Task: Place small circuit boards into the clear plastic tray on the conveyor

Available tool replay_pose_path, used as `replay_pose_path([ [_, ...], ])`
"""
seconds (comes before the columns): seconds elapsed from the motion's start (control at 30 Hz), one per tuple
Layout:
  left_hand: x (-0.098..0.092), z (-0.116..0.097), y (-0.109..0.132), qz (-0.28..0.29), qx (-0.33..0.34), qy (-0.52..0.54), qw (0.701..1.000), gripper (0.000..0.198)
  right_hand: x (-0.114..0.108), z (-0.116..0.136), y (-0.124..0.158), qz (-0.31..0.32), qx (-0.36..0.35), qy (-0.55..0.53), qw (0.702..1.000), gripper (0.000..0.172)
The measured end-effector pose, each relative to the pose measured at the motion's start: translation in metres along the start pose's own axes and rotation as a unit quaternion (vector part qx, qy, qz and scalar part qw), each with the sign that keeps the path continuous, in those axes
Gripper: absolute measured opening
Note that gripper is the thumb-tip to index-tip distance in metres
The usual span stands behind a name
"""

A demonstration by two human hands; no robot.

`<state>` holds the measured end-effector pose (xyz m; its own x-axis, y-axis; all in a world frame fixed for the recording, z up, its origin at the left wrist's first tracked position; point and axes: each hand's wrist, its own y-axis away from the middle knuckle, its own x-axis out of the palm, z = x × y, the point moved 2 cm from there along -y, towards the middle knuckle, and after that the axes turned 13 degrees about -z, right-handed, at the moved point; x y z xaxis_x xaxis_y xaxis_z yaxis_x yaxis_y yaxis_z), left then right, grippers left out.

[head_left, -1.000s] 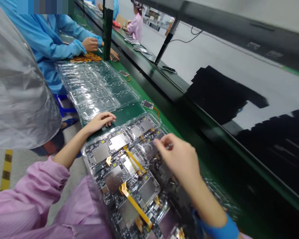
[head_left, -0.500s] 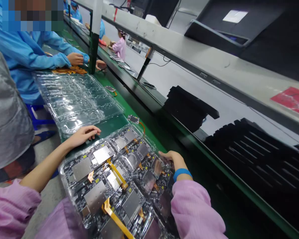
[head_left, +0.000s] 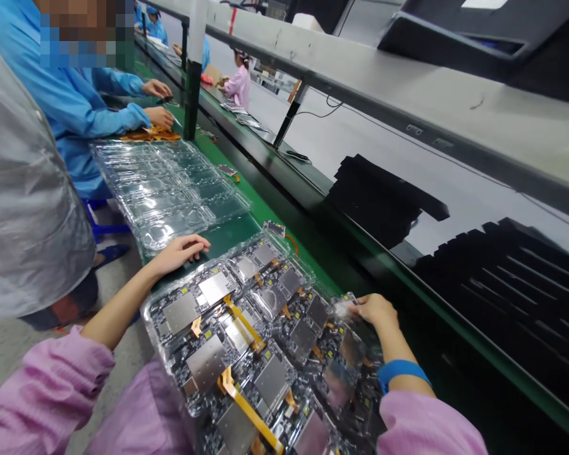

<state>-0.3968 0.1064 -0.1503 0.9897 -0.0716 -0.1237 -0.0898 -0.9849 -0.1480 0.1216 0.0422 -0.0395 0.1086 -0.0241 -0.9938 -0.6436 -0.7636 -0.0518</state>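
Right hand [head_left: 378, 309] — holding board [head_left: 342, 305], yellow squares [head_left: 208, 333] (illegible)

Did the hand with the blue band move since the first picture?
Yes. The right hand moved right, judged against the tray: it was over it before, and now it's at the right edge, fingertips at a board.

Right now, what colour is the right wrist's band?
The wristband is blue, clearest in the head view.

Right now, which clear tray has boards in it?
The near tray, by your right hand. Silver-topped boards lie across it, while through the far tray the green bench shows.
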Motion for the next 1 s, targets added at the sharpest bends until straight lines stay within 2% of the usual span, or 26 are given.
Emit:
replay_pose_path([
  [0.1, 0.0, -0.003, -0.001, -0.007, -0.001, 0.009, 1.0, 0.039, -0.036, -0.007, 0.009, -0.034, -0.013, -0.047, 0.998, 0.01],
  [0.17, 0.0, -0.004, -0.002, -0.013, -0.004, 0.015, 1.0, 0.039, -0.068, -0.005, 0.023, -0.103, -0.035, -0.103, 0.989, 0.007],
  [0.23, 0.0, -0.003, -0.003, -0.019, -0.007, 0.019, 1.0, 0.039, -0.1, 0.006, 0.048, -0.157, -0.078, -0.189, 0.966, 0.009],
  [0.27, -0.001, -0.003, -0.003, -0.02, -0.008, 0.02, 1.0, 0.038, -0.113, 0.016, 0.065, -0.141, -0.118, -0.255, 0.949, 0.016],
  [0.3, -0.001, -0.002, -0.004, -0.022, -0.009, 0.022, 0.999, 0.037, -0.123, 0.028, 0.084, -0.1, -0.145, -0.322, 0.93, 0.024],
  [0.37, -0.003, 0.0, -0.004, -0.026, -0.009, 0.023, 0.999, 0.035, -0.131, 0.057, 0.125, 0.075, -0.196, -0.408, 0.889, 0.038],
  [0.43, -0.003, 0.001, -0.005, -0.028, -0.006, 0.023, 0.999, 0.035, -0.123, 0.087, 0.164, 0.238, -0.234, -0.418, 0.845, 0.04],
  [0.47, -0.004, 0.001, -0.005, -0.028, -0.004, 0.023, 0.999, 0.035, -0.113, 0.101, 0.179, 0.291, -0.249, -0.416, 0.825, 0.038],
  [0.53, -0.003, 0.001, -0.005, -0.025, -0.002, 0.023, 0.999, 0.036, -0.088, 0.122, 0.197, 0.347, -0.266, -0.414, 0.799, 0.03],
  [0.6, -0.003, 0.0, -0.005, -0.027, -0.003, 0.024, 0.999, 0.038, -0.059, 0.135, 0.2, 0.361, -0.263, -0.416, 0.792, 0.026],
  [0.7, -0.003, 0.001, -0.005, -0.029, -0.005, 0.028, 0.999, 0.039, -0.026, 0.142, 0.191, 0.34, -0.238, -0.422, 0.806, 0.024],
  [0.77, -0.003, 0.001, -0.006, -0.027, -0.005, 0.03, 0.999, 0.039, -0.017, 0.144, 0.185, 0.308, -0.232, -0.419, 0.822, 0.021],
  [0.9, -0.003, 0.003, -0.007, -0.024, -0.004, 0.032, 0.999, 0.039, -0.019, 0.147, 0.189, 0.234, -0.25, -0.366, 0.865, 0.017],
  [1.0, -0.003, 0.005, -0.007, -0.023, 0.0, 0.031, 0.999, 0.039, -0.032, 0.148, 0.202, 0.111, -0.305, -0.278, 0.904, 0.013],
])
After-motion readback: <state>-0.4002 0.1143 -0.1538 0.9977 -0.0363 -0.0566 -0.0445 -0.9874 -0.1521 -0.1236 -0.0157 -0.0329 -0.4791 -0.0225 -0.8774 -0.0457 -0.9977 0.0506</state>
